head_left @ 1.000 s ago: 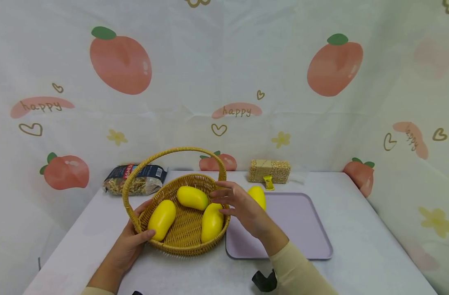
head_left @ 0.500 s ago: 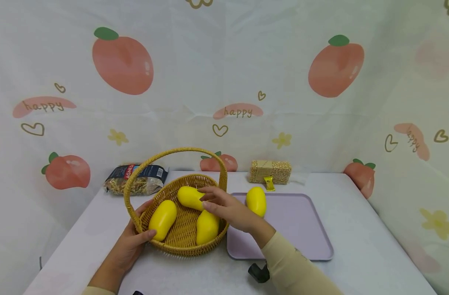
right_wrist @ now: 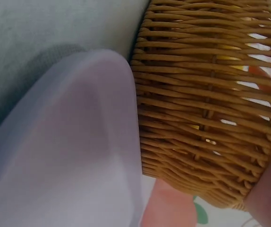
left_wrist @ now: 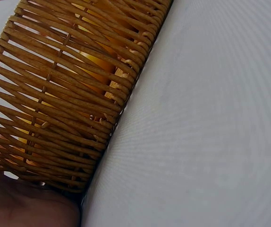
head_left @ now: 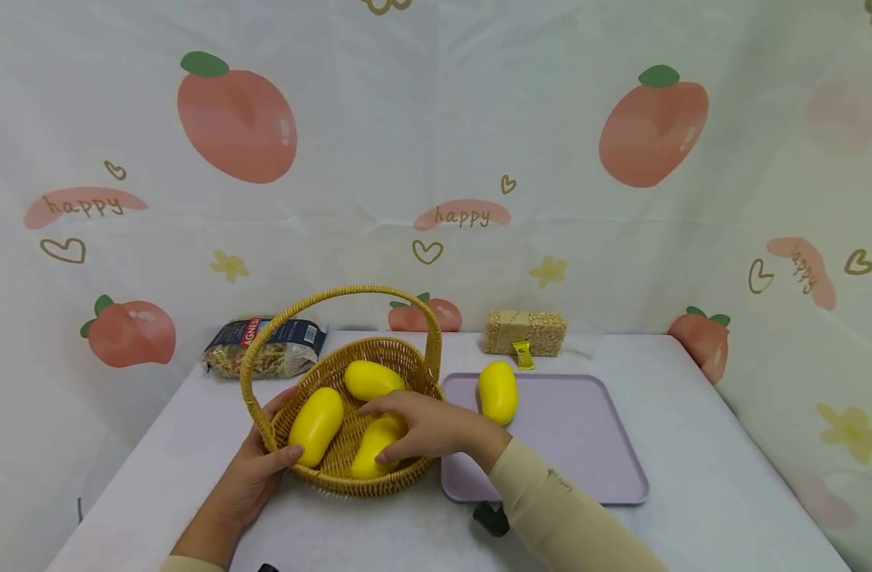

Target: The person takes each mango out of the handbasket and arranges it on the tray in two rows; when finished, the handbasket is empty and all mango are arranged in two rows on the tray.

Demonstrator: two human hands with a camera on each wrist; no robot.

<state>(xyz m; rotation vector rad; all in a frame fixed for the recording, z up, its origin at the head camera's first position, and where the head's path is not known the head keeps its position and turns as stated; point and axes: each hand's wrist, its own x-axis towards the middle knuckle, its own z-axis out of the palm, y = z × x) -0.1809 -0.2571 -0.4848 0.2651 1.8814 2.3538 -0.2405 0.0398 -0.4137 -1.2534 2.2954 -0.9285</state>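
A wicker basket [head_left: 341, 454] with a tall arched handle stands on the table, three yellow mangoes inside. My left hand [head_left: 258, 469] grips its left side, thumb over the rim near one mango [head_left: 316, 427]. Reaching over the right rim, my right hand [head_left: 436, 425] holds the front mango [head_left: 371, 454] between thumb and fingers, partly covering it. Another mango [head_left: 370, 380] lies at the back of the basket, just beyond those fingers. In the left wrist view the basket's woven wall [left_wrist: 55, 94] rises beside the palm. The right wrist view shows its other side [right_wrist: 206, 85].
A lilac tray [head_left: 579, 445] sits right of the basket, nearly against it, with a mango [head_left: 498, 393] at its back left. Behind are a pasta bag [head_left: 264, 349], a pack of grains [head_left: 532, 330] and a small yellow packet [head_left: 523, 355]. A printed curtain closes off the back.
My right hand has come down from the basket's right rim and moved left and forward onto the front mango, which has shifted left in the basket. My left hand has stayed put.
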